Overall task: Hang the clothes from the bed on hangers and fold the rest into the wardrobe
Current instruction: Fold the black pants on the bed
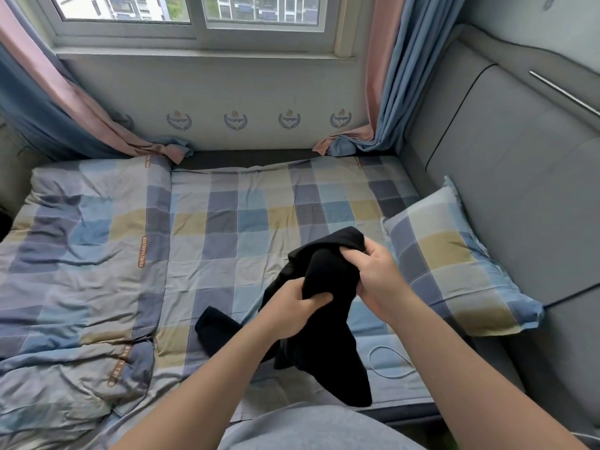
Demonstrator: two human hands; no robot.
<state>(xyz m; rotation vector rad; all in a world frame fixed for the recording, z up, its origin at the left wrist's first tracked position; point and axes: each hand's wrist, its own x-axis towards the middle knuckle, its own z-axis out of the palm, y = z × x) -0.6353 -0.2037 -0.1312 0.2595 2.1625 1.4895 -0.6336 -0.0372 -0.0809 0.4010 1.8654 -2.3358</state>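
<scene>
You hold the black garment (328, 271) in both hands above the bed (227, 222), close to its near edge and toward the headboard side. Your left hand (290, 308) grips a bunch of the cloth from the lower left, fingers curled into the fabric and the thumb laid across the front. Your right hand (373, 274) clutches the garment near its top edge, thumb and fingers closed on a fold, the fingertips buried in the cloth. Most of the garment is bunched between your two hands. One part hangs under your right forearm down to the bed's near edge, and another dark end seems to rest on the sheet just left of your left wrist. It is too dark and crumpled to tell what sort of garment it is.

The duvet (81, 254), rumpled over the left half of the bed, carries a brown strip (142, 251) with pale capital letters that are too small to read with certainty. On the wall (259, 92) under the window (194, 14) runs a row of four blue wreath emblems (235, 120); the word across each looks like "Voyager", though you cannot be sure.

A checked pillow (454, 261) lies at the bed's right edge against the grey padded headboard (503, 157). A white cable (386, 371) loops on the sheet near the near right corner, partly hidden behind your right forearm. The curtains (399, 92) spill onto both far corners.
</scene>
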